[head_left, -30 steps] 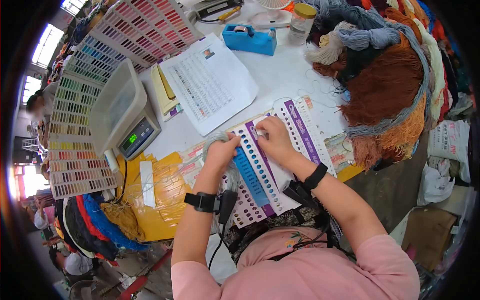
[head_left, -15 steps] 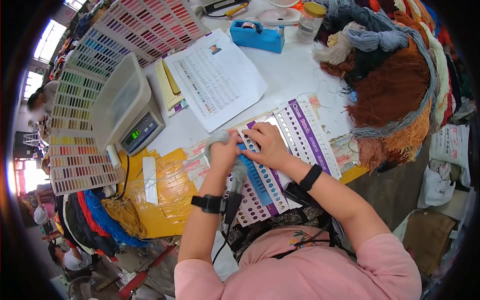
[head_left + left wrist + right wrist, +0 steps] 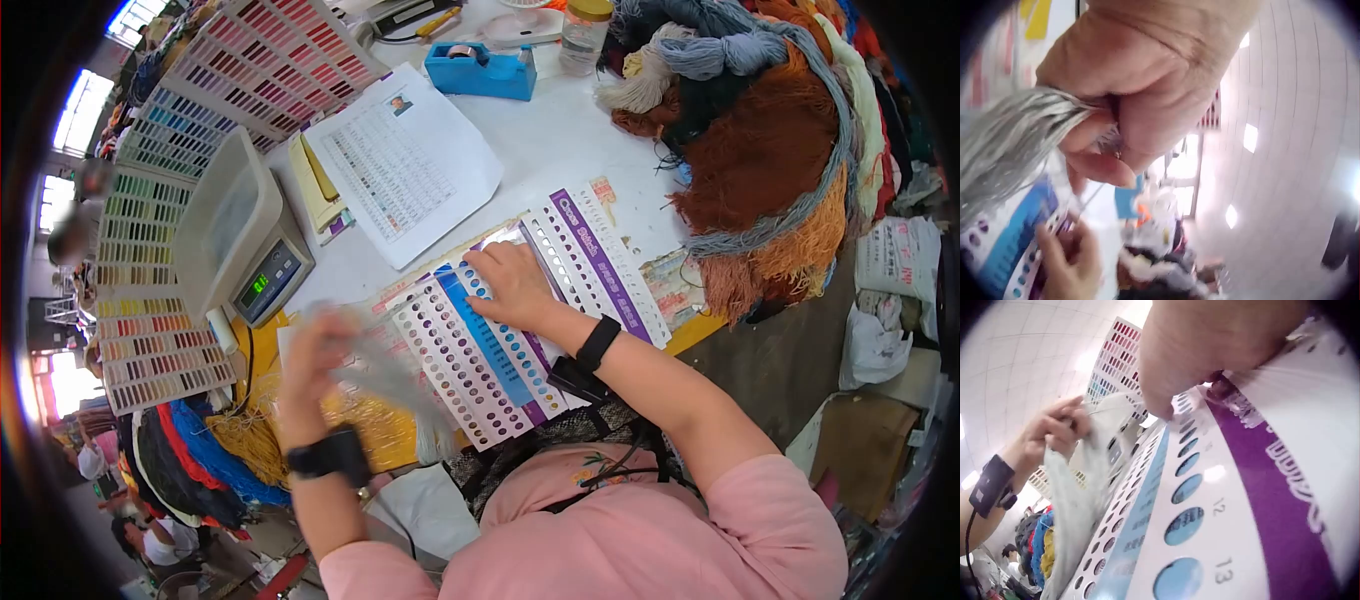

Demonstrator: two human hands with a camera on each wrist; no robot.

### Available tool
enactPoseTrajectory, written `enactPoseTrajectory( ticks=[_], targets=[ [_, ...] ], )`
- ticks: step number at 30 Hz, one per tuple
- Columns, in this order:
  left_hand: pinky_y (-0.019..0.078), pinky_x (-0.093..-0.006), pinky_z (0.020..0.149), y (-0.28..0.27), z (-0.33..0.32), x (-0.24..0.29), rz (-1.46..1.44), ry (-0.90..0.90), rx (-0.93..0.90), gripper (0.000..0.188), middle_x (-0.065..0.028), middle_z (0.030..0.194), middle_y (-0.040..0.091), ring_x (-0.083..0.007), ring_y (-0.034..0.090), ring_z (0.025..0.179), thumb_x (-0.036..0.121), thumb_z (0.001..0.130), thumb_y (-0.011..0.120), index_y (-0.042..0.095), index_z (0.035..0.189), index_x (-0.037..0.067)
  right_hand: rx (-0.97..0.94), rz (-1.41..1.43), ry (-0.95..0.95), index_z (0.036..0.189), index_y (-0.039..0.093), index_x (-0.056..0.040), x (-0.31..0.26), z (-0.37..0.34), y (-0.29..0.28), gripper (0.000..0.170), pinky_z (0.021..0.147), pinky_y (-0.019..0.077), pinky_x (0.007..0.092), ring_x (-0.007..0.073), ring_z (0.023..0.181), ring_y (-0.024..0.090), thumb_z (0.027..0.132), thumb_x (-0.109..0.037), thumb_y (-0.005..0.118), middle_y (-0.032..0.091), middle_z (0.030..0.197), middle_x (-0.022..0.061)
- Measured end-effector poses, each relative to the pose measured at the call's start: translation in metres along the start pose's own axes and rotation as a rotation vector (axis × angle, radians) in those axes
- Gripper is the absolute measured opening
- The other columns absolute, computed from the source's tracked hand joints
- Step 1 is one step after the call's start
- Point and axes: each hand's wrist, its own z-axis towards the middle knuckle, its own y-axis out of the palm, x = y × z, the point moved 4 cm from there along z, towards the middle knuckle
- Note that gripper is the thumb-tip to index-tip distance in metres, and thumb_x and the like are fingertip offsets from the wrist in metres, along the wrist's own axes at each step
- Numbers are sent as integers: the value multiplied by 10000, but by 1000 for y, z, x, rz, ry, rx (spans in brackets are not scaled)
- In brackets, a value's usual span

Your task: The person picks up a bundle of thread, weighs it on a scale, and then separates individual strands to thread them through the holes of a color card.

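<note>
My left hand (image 3: pixel 318 355), blurred, grips a pale grey-green thread skein (image 3: pixel 1019 140) in its curled fingers; in the head view the skein hangs down to the right past the punched card. My right hand (image 3: pixel 515 287) lies over the upper part of the white, blue and purple punched card (image 3: pixel 480 385), its fingers pressing near the row of holes. A thin strand (image 3: pixel 1116 406) runs between the two hands in the right wrist view. A second purple-striped card (image 3: pixel 600 260) lies just right of the right hand.
A scale with a tray (image 3: pixel 272 275) and colour charts (image 3: pixel 145 240) stand at the left. Printed sheets (image 3: pixel 400 165), a blue tape dispenser (image 3: pixel 480 72) and a jar (image 3: pixel 583 40) are farther back. Thread bundles (image 3: pixel 765 170) pile up at the right.
The left hand has moved left with the skein, away from the card and the right hand. The right hand remains on the card, with its fingers lying flatter than a second ago.
</note>
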Motion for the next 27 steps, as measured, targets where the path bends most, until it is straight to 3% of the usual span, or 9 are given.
enactPoseTrajectory(
  ticks=[1,2,4,7,9,13,16,19,27],
  targets=[
    [247,-126,357,-82,9,-13,-422,129,-265,132,13,625,510,-11,415,461,189,816,504,534,861,68,-1,-18,11,989,505,-74,0,0,1,448,765,317,353,230,860,457,604,-247,653,484,889,75],
    [212,-129,332,-131,-4,-13,-702,92,178,106,22,614,494,1,338,409,142,842,473,516,825,46,-7,-34,17,987,505,-72,-1,1,2,440,764,317,352,230,857,459,607,-242,650,484,878,74],
    [217,-134,330,-243,-25,-56,-739,142,495,137,18,651,507,-1,295,401,137,842,482,520,874,9,-38,-74,44,994,510,-65,-5,3,1,426,793,318,347,221,875,457,628,-246,632,490,883,70],
    [212,-129,336,-160,-59,-51,-630,99,496,215,10,681,517,0,281,400,145,840,490,515,969,-25,-52,-86,14,982,516,-66,-8,3,1,410,793,317,347,225,872,460,632,-245,631,489,890,72],
    [293,-139,385,-60,-72,-37,-486,50,190,241,-48,861,579,-12,374,461,137,834,495,507,1017,-19,-26,-41,-3,976,519,-77,-8,3,0,405,794,327,371,239,905,459,616,-206,653,492,913,77],
    [441,-262,659,47,-70,-37,-616,-66,57,382,-120,992,552,-171,543,819,272,874,428,458,1094,-38,5,257,52,858,565,-58,-25,2,-13,242,679,393,317,193,791,506,645,-128,657,521,837,69],
    [449,-334,762,74,-67,-32,-663,24,-50,453,-168,1082,503,-221,521,956,325,906,301,419,1147,-40,-182,754,264,752,568,-9,-63,-10,-3,87,509,377,200,68,569,474,747,-91,598,506,653,18],
    [452,-375,755,86,-69,-31,-680,40,-299,472,-189,1072,492,-269,528,931,334,918,250,380,1181,-36,-512,1214,552,736,596,8,-107,-13,-7,131,443,384,209,69,507,489,744,-122,588,562,625,36],
    [453,-363,764,88,-79,-34,-685,35,-250,491,-142,1073,503,-224,532,876,357,917,237,369,1201,-21,-445,1339,658,751,593,7,-107,-19,0,87,451,422,211,66,452,453,747,-71,554,559,619,36]
  ],
)
